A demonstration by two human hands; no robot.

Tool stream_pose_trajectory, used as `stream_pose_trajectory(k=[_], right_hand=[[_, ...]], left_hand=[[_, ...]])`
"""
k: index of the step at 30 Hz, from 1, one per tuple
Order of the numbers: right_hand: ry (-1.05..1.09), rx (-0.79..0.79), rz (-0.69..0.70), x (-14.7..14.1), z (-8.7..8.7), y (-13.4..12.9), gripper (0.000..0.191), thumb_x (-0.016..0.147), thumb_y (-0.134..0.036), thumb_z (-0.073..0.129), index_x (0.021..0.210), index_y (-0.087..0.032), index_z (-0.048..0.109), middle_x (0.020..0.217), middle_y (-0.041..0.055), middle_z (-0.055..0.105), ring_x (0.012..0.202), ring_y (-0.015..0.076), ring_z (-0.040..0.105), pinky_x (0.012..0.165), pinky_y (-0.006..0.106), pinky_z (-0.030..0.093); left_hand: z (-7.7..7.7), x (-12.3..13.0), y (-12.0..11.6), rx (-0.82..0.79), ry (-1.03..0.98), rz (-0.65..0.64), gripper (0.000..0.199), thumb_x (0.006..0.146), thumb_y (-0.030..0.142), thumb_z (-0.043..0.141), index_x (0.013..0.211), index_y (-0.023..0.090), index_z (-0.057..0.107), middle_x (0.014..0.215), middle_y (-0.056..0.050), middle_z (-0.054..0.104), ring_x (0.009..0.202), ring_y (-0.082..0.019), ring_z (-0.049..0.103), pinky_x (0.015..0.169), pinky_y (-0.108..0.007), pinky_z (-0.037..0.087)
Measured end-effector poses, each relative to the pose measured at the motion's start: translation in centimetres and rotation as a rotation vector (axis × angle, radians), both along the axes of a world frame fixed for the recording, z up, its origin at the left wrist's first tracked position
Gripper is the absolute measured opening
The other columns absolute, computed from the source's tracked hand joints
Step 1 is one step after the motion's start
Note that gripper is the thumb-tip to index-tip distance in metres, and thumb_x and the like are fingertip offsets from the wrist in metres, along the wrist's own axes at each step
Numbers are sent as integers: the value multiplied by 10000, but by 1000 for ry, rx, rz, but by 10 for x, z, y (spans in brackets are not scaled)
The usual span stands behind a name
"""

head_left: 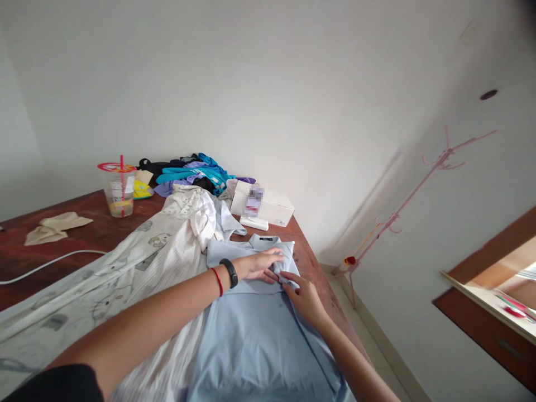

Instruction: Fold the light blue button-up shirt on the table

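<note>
A light blue shirt (251,335) lies spread on the wooden table (84,223), collar toward the far end. My left hand (259,264), with a black band and red string on the wrist, presses flat on the shirt just below the collar. My right hand (302,296) pinches a fold of the blue fabric beside the left hand's fingertips. A white printed garment (167,245) lies crumpled to the left of the blue shirt, partly under my left forearm.
A plastic cup with a red straw (119,190), a beige cloth (54,228), a white cable (46,263), a pile of coloured clothes (196,173) and a white box (268,207) sit on the table. A pink coat stand (402,206) leans at the right wall.
</note>
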State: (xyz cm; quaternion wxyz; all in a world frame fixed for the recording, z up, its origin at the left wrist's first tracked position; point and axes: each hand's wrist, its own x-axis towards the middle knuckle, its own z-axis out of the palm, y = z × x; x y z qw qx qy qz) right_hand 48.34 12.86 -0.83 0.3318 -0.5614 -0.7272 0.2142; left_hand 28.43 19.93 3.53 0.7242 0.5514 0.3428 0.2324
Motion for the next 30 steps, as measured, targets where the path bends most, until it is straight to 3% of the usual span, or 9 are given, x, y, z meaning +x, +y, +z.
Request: stream_pose_trajectory(k=[3,5,9,13,16,18,23,30], right_hand=[[-24,-33,4,0,0,-5,456,908,-397,580,1295,-182,687,1148,97,771,672,189,665,678,320,542],[-46,-41,26,0,3,-12,467,890,-378,607,1311,-183,669,1157,93,755,602,152,603,640,303,521],[-105,-48,33,5,8,-37,539,851,-361,660,1374,-243,617,1288,91,669,644,139,598,665,294,522],[-202,-158,-68,24,9,-68,624,820,-433,701,1417,-290,582,1101,66,719,748,206,668,761,345,540],[-205,-224,-107,42,11,-90,673,787,-490,737,1414,-296,589,1089,81,743,967,295,707,862,392,537],[-178,-230,-116,53,13,-103,679,769,-514,748,1396,-290,611,1054,79,759,1011,312,702,877,392,538],[-202,-296,-100,69,17,-135,691,794,-476,705,1440,-266,578,839,30,738,744,240,680,746,336,552],[-245,-459,95,66,15,-166,918,792,-398,681,1619,-292,296,1050,90,727,614,173,651,664,286,532]], left_hand=[[-10,11,10,26,25,53,580,885,405,658,1414,218,507,1227,-140,662,712,-182,696,637,-280,563],[-19,14,14,52,52,70,519,847,391,697,1311,183,591,1228,-152,658,713,-179,693,552,-238,523],[-32,14,21,87,72,127,457,832,351,699,1233,145,626,1243,-149,645,751,-167,694,485,-184,459],[-42,11,23,88,40,150,421,857,316,664,1241,150,625,1144,-116,678,786,-175,703,573,-215,533],[-47,10,23,110,21,168,439,861,289,658,1278,157,625,1032,-85,692,798,-186,706,613,-237,553],[-49,11,22,129,16,182,470,854,276,663,1307,157,623,975,-73,695,793,-192,704,613,-243,552],[-49,9,20,147,-1,194,491,867,275,645,1340,147,613,934,-72,700,759,-192,697,602,-257,558],[-47,7,18,145,-48,195,418,910,280,599,1287,104,627,994,-99,684,735,-161,691,593,-239,566]])
